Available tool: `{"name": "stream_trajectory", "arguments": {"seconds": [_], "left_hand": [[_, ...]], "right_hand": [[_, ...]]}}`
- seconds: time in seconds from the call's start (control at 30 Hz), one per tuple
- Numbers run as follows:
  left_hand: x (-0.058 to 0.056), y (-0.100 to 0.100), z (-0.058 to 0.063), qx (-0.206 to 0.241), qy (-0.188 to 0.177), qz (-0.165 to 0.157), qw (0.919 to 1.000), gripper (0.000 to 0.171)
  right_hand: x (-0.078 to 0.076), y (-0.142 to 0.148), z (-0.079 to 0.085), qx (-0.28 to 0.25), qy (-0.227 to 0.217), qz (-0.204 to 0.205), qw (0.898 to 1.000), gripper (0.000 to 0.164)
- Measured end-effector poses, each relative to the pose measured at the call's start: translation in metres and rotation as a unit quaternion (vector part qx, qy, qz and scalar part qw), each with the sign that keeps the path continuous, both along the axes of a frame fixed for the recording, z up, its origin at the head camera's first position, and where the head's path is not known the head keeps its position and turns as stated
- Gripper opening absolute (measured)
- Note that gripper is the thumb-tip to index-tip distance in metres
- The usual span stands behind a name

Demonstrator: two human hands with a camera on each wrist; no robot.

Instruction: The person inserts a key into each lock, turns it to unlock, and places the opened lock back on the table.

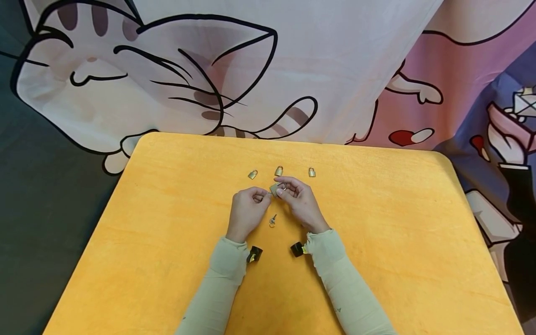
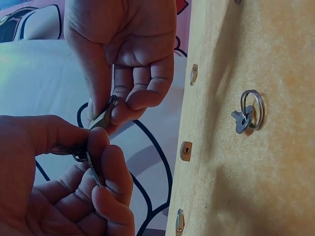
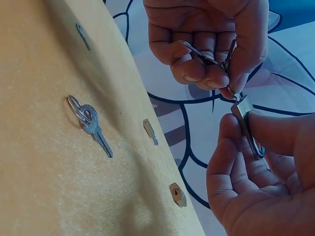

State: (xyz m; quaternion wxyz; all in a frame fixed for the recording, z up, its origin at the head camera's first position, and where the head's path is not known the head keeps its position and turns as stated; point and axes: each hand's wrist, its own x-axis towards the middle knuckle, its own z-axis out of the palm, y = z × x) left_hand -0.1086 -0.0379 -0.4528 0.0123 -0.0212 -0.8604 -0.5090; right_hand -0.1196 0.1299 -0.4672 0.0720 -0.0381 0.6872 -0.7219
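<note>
L hand (image 1: 248,211): thumb & fingers pinch key (image 3: 236,95); tip at keyhole end of lock (image 1: 274,189), insertion depth can't be told. 2nd key (image 3: 196,52) lies against L fingers. R hand (image 1: 302,204): thumb & fingertips grip lock body, shackle twd palm. Loose key (image 3: 101,138) w/ ring: on table (image 1: 167,209), between hands, on wearer's side. Lock A (image 1: 252,175): beyond L hand. Lock B (image 1: 278,171): just beyond R index fingertip. Lock C (image 1: 311,172): beyond R knuckles. Loose-key bow markings: too small to read.
</note>
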Motion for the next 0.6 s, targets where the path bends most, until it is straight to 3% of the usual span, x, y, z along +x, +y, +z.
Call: {"name": "stream_trajectory", "arguments": {"seconds": [0.6], "left_hand": [[0.0013, 0.0018, 0.0003, -0.007, -0.003, 0.0, 1.0, 0.011]], "right_hand": [[-0.001, 0.0028, 0.0011, 0.031, 0.004, 0.004, 1.0, 0.029]]}}
